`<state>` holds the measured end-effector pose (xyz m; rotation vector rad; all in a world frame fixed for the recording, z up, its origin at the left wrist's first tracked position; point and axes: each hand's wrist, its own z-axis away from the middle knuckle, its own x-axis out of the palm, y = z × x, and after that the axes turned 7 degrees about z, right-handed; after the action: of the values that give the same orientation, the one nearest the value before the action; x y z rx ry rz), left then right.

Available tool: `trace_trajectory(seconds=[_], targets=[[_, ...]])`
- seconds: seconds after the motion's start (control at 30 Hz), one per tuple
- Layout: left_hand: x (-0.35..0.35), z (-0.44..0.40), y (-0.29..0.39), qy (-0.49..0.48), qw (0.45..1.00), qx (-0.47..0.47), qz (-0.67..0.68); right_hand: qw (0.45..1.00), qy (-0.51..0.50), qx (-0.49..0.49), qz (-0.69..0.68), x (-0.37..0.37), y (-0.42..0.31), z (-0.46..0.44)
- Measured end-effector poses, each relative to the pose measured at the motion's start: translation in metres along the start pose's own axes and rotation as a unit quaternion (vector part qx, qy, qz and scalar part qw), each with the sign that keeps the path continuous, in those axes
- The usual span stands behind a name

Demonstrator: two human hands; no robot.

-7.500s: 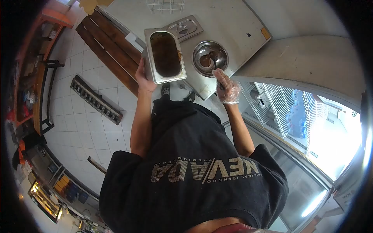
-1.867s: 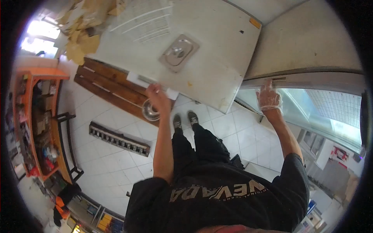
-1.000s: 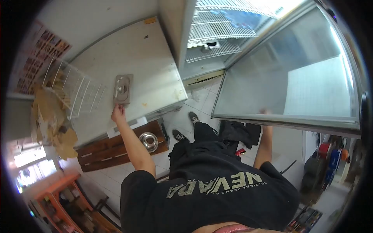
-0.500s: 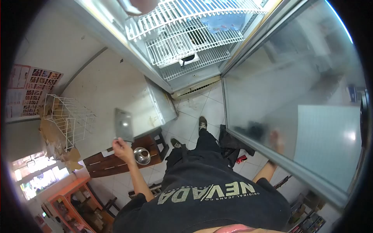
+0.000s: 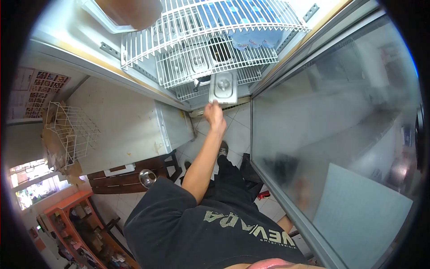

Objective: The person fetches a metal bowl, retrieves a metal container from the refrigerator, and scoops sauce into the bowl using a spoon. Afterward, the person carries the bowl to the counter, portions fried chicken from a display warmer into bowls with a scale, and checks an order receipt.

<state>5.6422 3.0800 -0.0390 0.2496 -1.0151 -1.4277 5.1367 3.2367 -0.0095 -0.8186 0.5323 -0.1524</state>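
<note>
My left hand (image 5: 215, 117) pinches the near edge of a rectangular stainless steel pan lid (image 5: 223, 92) with a round knob in its middle. The lid is at the front of the fridge's lower wire shelves, below the shelf edge. Steel pans with lids (image 5: 198, 59) stand on the middle wire shelf (image 5: 242, 59); one dark opening (image 5: 219, 49) shows beside them. My right hand (image 5: 303, 193) appears only as a blur through the fogged glass door (image 5: 313, 121), so its fingers cannot be made out.
A container with brown contents (image 5: 127, 11) stands top left, and a blue patterned bag (image 5: 255, 33) lies in the fridge. Left are a white chest (image 5: 116, 116), a wire basket (image 5: 74, 134) and a wooden bench (image 5: 123, 179) with a steel bowl (image 5: 147, 178).
My left hand has swung from the left, over the white chest, to the fridge front with the lid. My body and view have moved closer to the fridge.
</note>
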Motion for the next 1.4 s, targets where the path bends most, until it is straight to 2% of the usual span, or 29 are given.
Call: trace_trajectory(seconds=[0.07,0.17,0.27,0.37,0.47,0.5,0.53,0.57,0.63,0.7,0.8,0.87,0.9,0.97,1.03,1.1,1.13,1.17,1.2,1.23,1.3,1.33,1.37,1.4], targets=[[0.03,-0.019,-0.009,0.023,0.996,0.076,0.045,1.0,0.004,0.002,-0.006,0.001,0.002,0.002],[0.075,-0.031,0.005,0.061,0.997,0.055,0.01,1.0,0.006,0.003,-0.01,0.003,0.004,0.005],[0.119,-0.065,-0.003,0.129,0.98,0.135,0.076,1.0,0.01,-0.001,-0.022,0.005,0.004,0.008],[0.123,-0.111,-0.024,0.06,0.988,0.095,0.102,1.0,0.008,-0.005,-0.028,0.007,0.005,0.009],[0.103,-0.098,-0.02,-0.003,0.992,0.128,0.006,0.999,0.007,-0.01,-0.037,0.01,0.007,0.013],[0.09,-0.094,-0.028,0.009,0.988,0.149,0.045,0.999,0.007,-0.016,-0.039,0.014,0.007,0.014],[0.076,-0.065,-0.016,-0.031,0.991,0.117,0.055,0.999,0.008,-0.023,-0.044,0.016,0.006,0.015],[0.055,-0.028,0.001,-0.069,0.992,0.085,0.065,0.998,0.006,-0.029,-0.047,0.02,0.005,0.017],[-0.005,0.024,0.017,-0.137,0.99,0.039,-0.022,0.997,0.0,-0.05,-0.054,0.03,0.002,0.02],[-0.083,0.059,0.011,-0.154,0.987,-0.001,-0.039,0.995,-0.015,-0.078,-0.067,0.044,-0.001,0.025],[-0.204,0.096,0.01,-0.06,0.994,-0.063,-0.072,0.982,-0.061,-0.142,-0.104,0.074,-0.005,0.039],[-0.293,0.128,0.018,0.022,0.989,-0.092,-0.117,0.972,-0.127,-0.147,-0.13,0.096,-0.01,0.051],[-0.341,0.133,0.012,0.051,0.988,-0.039,-0.142,0.972,-0.157,-0.127,-0.12,0.107,-0.012,0.059],[-0.434,0.137,0.01,0.114,0.967,0.034,-0.227,0.983,-0.183,-0.005,-0.027,0.128,-0.025,0.067],[-0.504,0.131,0.02,0.267,0.907,0.131,-0.299,0.973,-0.225,-0.038,-0.041,0.15,-0.009,0.077],[-0.548,0.135,0.07,0.384,0.85,0.154,-0.327,0.969,-0.229,-0.057,-0.075,0.168,0.001,0.157],[-0.583,0.12,0.075,0.419,0.841,0.149,-0.308,0.972,-0.233,-0.009,0.003,0.169,0.0,0.191],[-0.617,0.106,0.074,0.451,0.832,0.141,-0.29,0.917,-0.393,-0.005,0.069,0.15,0.027,0.137],[-0.645,0.096,0.076,0.467,0.831,0.111,-0.28,0.911,-0.399,0.001,0.107,0.146,0.044,0.137],[-0.663,0.082,0.077,0.485,0.827,0.088,-0.27,0.951,-0.301,0.061,0.035,0.146,0.063,0.123],[-0.691,0.047,0.077,0.531,0.813,0.039,-0.236,0.911,-0.381,0.145,0.059,0.127,0.095,0.073],[-0.708,0.029,0.068,0.55,0.805,0.011,-0.222,0.902,-0.346,0.132,0.223,0.128,0.097,0.089],[-0.748,-0.011,0.031,0.498,0.816,-0.002,-0.292,0.904,-0.27,0.086,0.32,0.132,0.098,0.143],[-0.766,-0.034,0.019,0.493,0.847,-0.003,-0.198,0.862,-0.343,0.07,0.367,0.117,0.105,0.125]])
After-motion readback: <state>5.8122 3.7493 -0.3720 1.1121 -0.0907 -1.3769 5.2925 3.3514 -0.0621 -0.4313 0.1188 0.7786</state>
